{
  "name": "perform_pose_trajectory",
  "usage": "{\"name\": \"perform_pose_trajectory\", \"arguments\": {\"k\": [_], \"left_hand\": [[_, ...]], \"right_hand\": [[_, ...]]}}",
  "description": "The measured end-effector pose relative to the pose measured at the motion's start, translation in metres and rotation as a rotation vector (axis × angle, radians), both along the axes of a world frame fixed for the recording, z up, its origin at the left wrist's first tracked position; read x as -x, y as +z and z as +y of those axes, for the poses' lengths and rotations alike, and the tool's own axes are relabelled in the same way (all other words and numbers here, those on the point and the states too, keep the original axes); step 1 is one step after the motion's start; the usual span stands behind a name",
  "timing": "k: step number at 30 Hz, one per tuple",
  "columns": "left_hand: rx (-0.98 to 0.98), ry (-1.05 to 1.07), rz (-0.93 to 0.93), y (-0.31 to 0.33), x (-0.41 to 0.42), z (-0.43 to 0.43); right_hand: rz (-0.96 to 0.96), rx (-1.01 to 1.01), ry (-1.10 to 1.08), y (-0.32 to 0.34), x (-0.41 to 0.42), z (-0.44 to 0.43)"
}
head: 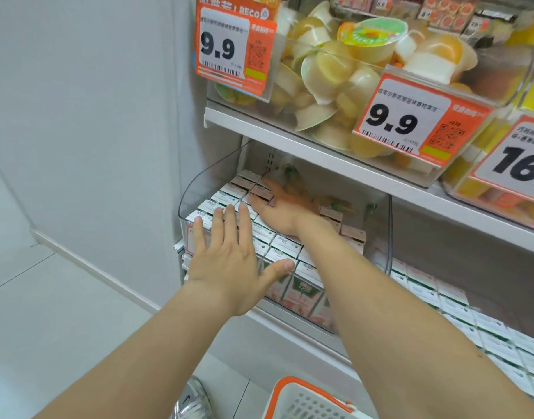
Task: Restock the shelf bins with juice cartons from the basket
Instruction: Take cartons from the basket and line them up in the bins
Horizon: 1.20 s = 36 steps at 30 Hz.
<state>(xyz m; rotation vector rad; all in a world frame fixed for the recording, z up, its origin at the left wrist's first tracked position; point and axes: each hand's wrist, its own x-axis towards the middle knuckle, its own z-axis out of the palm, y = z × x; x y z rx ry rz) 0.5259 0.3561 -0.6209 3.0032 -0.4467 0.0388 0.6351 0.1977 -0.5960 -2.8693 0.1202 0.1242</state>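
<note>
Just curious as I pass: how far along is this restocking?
The bin is mostly full of cartons in tidy rows. Both hands lie flat on them, the left hand in front, the right hand farther back, seemingly evening them out. Whether the basket holds more is hidden.

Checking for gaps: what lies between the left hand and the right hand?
Head view: only white-topped juice cartons, packed in the clear plastic bin, lie between left hand and right hand.

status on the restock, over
left hand open, flat over front cartons. right hand deep in bin, blurred, grip unclear. basket below. shelf close overhead.
</note>
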Motion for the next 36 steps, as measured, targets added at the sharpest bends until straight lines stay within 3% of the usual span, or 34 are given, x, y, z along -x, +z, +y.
{"name": "perform_pose_trajectory", "arguments": {"k": [5,11,14,20,31,33,36], "left_hand": [[0.053,-0.032,0.026,0.000,0.000,0.007],[0.136,-0.022,-0.112,-0.003,-0.006,0.020],[0.163,0.040,-0.041,-0.001,-0.007,0.020],[0.176,0.115,0.058,0.002,-0.009,0.015],[0.124,0.092,0.139,0.011,-0.005,0.016],[0.075,0.065,0.130,0.015,-0.001,0.014],[0.041,-0.013,0.094,0.020,0.007,0.007]], "right_hand": [[0.028,-0.023,0.001,-0.005,-0.017,-0.002],[-0.108,0.088,-0.002,0.015,-0.046,0.023],[-0.050,-0.084,0.046,0.011,-0.052,0.042],[-0.084,-0.188,0.026,0.004,-0.053,0.052],[-0.018,-0.115,0.085,0.009,-0.037,0.054],[-0.085,-0.126,0.047,0.007,-0.032,0.044],[-0.322,0.037,-0.146,0.004,-0.013,0.015]]}}
